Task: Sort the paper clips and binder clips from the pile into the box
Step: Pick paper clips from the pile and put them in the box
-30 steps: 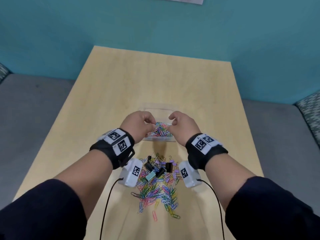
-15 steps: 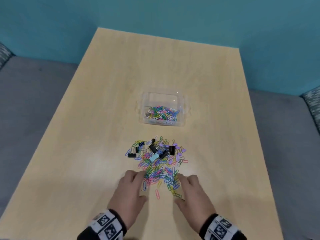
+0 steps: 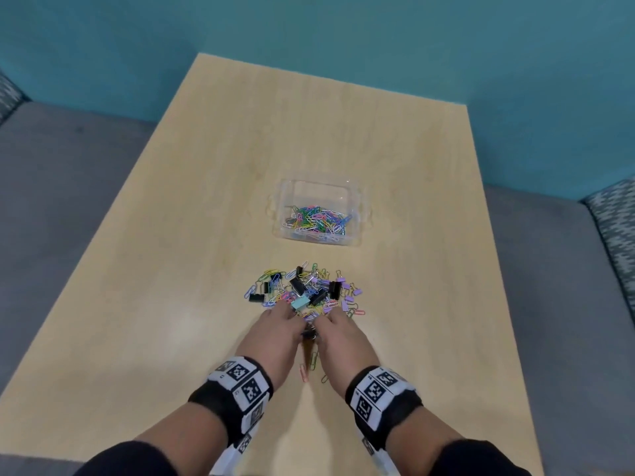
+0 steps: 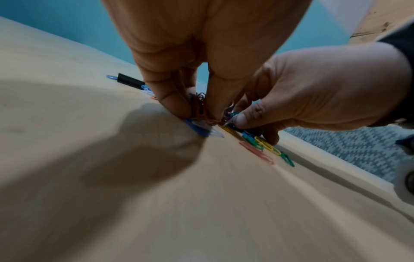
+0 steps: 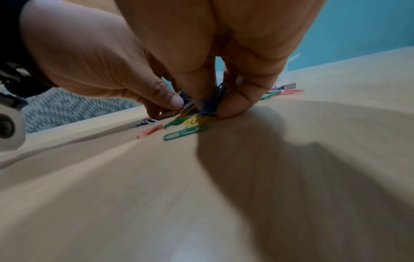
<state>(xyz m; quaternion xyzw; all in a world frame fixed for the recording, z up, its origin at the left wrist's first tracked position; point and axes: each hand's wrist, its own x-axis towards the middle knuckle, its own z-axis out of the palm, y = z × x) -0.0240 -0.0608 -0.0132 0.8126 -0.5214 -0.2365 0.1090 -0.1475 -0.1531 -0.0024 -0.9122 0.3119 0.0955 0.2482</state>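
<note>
A pile of coloured paper clips and black, purple and teal binder clips (image 3: 305, 292) lies on the wooden table (image 3: 206, 235). Beyond it stands a clear plastic box (image 3: 318, 214) with several paper clips inside. Both hands sit side by side at the pile's near edge. My left hand (image 3: 280, 326) pinches a bunch of paper clips (image 4: 199, 108) between thumb and fingers, down at the tabletop. My right hand (image 3: 338, 333) pinches another bunch of paper clips (image 5: 212, 102) the same way. A few loose paper clips (image 3: 309, 367) lie between my wrists.
The table's far half beyond the box is bare wood. Grey seating (image 3: 51, 201) flanks the table on both sides, with a patterned cushion (image 3: 615, 228) at the right. A teal wall (image 3: 309, 29) rises behind.
My hands left the box, came back to the near side of the pile, then moved forward and drew together, closing their fingers on paper clips at the pile's near edge.
</note>
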